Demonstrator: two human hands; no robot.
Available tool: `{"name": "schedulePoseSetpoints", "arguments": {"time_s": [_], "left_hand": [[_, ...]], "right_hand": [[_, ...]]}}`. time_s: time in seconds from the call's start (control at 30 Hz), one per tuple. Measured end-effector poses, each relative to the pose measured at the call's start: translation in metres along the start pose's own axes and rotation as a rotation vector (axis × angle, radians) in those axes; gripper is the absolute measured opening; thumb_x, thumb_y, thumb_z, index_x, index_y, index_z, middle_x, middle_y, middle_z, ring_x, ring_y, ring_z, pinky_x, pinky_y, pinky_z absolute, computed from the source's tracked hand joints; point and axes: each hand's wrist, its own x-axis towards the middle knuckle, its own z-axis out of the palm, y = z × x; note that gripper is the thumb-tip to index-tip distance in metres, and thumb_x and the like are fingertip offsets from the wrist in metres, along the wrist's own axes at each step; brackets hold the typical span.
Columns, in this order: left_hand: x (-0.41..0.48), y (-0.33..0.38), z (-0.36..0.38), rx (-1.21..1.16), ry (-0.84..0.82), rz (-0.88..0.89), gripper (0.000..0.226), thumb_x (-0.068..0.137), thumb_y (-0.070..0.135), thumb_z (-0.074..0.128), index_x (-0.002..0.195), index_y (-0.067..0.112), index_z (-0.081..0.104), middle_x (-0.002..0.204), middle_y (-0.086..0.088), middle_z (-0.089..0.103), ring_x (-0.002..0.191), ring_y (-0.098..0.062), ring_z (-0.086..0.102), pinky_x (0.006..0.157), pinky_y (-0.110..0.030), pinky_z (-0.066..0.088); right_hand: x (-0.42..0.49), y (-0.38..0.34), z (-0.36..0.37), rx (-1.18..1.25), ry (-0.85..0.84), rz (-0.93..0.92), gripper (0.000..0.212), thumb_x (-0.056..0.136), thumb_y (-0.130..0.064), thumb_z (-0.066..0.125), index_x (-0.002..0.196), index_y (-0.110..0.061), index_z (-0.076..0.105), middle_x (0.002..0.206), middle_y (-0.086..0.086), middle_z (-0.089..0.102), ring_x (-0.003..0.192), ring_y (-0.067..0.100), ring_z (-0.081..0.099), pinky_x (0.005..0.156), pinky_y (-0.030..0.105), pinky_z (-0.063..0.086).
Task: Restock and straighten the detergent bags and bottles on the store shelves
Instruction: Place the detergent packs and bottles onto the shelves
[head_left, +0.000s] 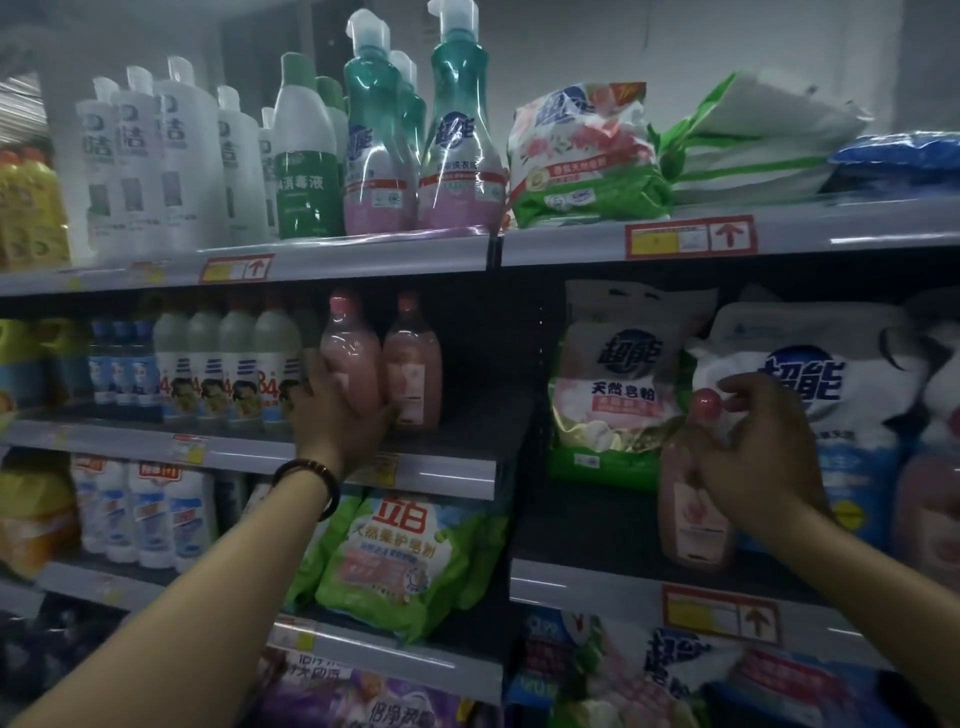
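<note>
My left hand (337, 415) grips a pink bottle (349, 353) standing on the middle left shelf (291, 452), beside a second pink bottle (413, 364). My right hand (753, 452) holds a third pink bottle (688, 499) by its upper body, in front of the right middle shelf (587, 577). Behind that bottle stand a pink-and-green detergent bag (613, 395) and a white-and-blue detergent bag (815, 384).
The top shelf carries white bottles (156, 156), teal-and-pink bottles (457, 150), a flowered bag (582, 156) and flat green-white bags (753, 140). Green-capped bottles (228, 364) stand left of my left hand. A green bag (395, 556) sits one shelf lower. Open shelf space lies right of the two pink bottles.
</note>
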Motion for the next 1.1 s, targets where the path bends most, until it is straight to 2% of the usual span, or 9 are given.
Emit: {"name": "schedulePoseSetpoints", "arguments": {"time_s": [0.07,0.17,0.3,0.37,0.43,0.53,0.73,0.9,1.1], "left_hand": [[0.0,-0.003,0.01,0.07,0.081,-0.021,0.118,0.068,0.048,0.093,0.157,0.014,0.022,0.149,-0.028,0.045,0.133,-0.05,0.048,0.105,-0.066,0.048],[-0.003,0.001,0.006,0.029,0.056,-0.003,0.101,0.081,0.019,0.086,0.159,0.01,0.023,0.147,-0.028,0.05,0.133,-0.048,0.051,0.107,-0.057,0.048],[-0.02,0.021,-0.005,-0.062,-0.039,-0.041,0.062,0.103,0.016,0.061,0.157,0.005,0.032,0.147,-0.029,0.051,0.135,-0.048,0.05,0.112,-0.053,0.041],[-0.008,0.002,0.005,0.166,-0.063,0.012,0.042,0.107,0.027,0.044,0.145,0.011,0.041,0.144,-0.022,0.052,0.134,-0.046,0.05,0.112,-0.056,0.043],[-0.003,-0.011,0.003,-0.099,-0.049,-0.066,0.057,0.089,0.041,0.057,0.139,0.019,0.043,0.133,-0.011,0.058,0.125,-0.038,0.059,0.101,-0.048,0.054],[-0.032,-0.007,-0.009,0.013,0.084,0.018,0.086,0.074,0.031,0.08,0.148,0.016,0.039,0.145,-0.018,0.05,0.131,-0.042,0.051,0.106,-0.059,0.052],[-0.119,0.02,-0.02,0.171,-0.173,0.162,0.07,0.089,0.03,0.075,0.148,0.014,0.039,0.149,-0.016,0.037,0.135,-0.041,0.037,0.116,-0.051,0.039],[-0.144,0.032,-0.021,0.113,-0.353,0.242,0.056,0.089,0.031,0.073,0.139,0.027,0.049,0.145,-0.004,0.042,0.136,-0.03,0.041,0.117,-0.045,0.042],[-0.14,0.041,-0.024,0.027,-0.409,0.251,0.044,0.082,0.035,0.076,0.118,0.028,0.053,0.124,0.003,0.05,0.113,-0.023,0.056,0.103,-0.046,0.053]], "right_hand": [[-0.007,0.025,-0.003,-0.015,0.05,0.083,0.069,0.081,-0.038,0.088,0.133,-0.016,0.048,0.131,0.012,0.051,0.107,0.028,0.056,0.082,0.045,0.055],[-0.01,0.064,0.001,-0.024,-0.04,0.193,0.089,0.065,-0.062,0.091,0.128,-0.013,0.053,0.12,0.013,0.065,0.101,0.031,0.068,0.073,0.037,0.062],[-0.021,0.071,0.006,0.065,-0.263,0.263,0.036,0.078,-0.023,0.092,0.103,-0.022,0.065,0.099,0.001,0.075,0.092,0.022,0.073,0.079,0.045,0.062],[-0.021,0.075,0.01,0.019,-0.316,0.252,0.038,0.078,-0.021,0.092,0.107,-0.027,0.068,0.099,-0.001,0.076,0.09,0.017,0.073,0.078,0.041,0.061],[-0.02,0.075,0.011,0.005,-0.358,0.284,0.044,0.079,-0.03,0.09,0.117,-0.023,0.069,0.104,0.0,0.077,0.09,0.016,0.073,0.073,0.035,0.059],[-0.021,0.076,0.009,-0.004,-0.359,0.32,0.052,0.081,-0.035,0.09,0.122,-0.02,0.061,0.111,0.005,0.074,0.095,0.024,0.07,0.067,0.031,0.052],[-0.024,0.062,0.003,-0.014,-0.386,0.332,0.057,0.08,-0.037,0.091,0.116,-0.02,0.05,0.104,0.008,0.07,0.083,0.032,0.073,0.057,0.037,0.055],[-0.028,0.046,0.017,0.022,-0.443,0.232,0.054,0.081,-0.039,0.088,0.125,-0.021,0.062,0.114,0.003,0.074,0.097,0.023,0.071,0.08,0.043,0.061],[-0.024,-0.036,0.046,0.232,-0.324,0.003,0.05,0.085,-0.04,0.084,0.125,-0.027,0.058,0.113,-0.007,0.07,0.1,0.019,0.069,0.084,0.045,0.062]]}}
